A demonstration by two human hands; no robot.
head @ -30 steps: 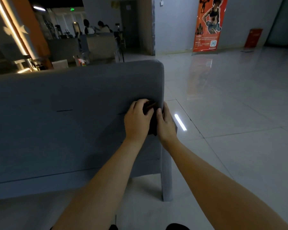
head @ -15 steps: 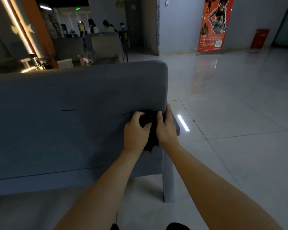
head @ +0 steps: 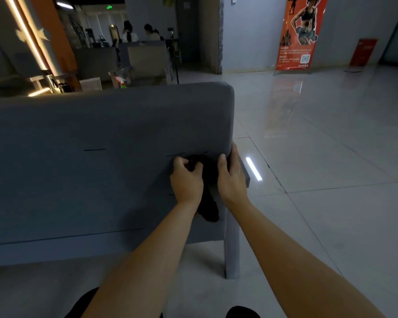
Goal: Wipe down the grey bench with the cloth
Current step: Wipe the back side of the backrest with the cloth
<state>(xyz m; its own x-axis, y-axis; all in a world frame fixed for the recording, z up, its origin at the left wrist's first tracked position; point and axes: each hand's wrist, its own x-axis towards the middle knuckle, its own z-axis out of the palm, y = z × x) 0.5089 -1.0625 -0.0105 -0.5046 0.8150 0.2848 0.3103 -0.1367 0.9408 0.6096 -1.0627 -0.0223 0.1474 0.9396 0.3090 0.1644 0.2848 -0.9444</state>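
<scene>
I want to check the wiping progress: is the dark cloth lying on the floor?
No, the left hand and the right hand hold the dark cloth against the grey bench.

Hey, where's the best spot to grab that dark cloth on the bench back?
Take the bunched top of the cloth, against the bench back, coming from the near side; the narrow tail below hangs loose and may just slip.
</scene>
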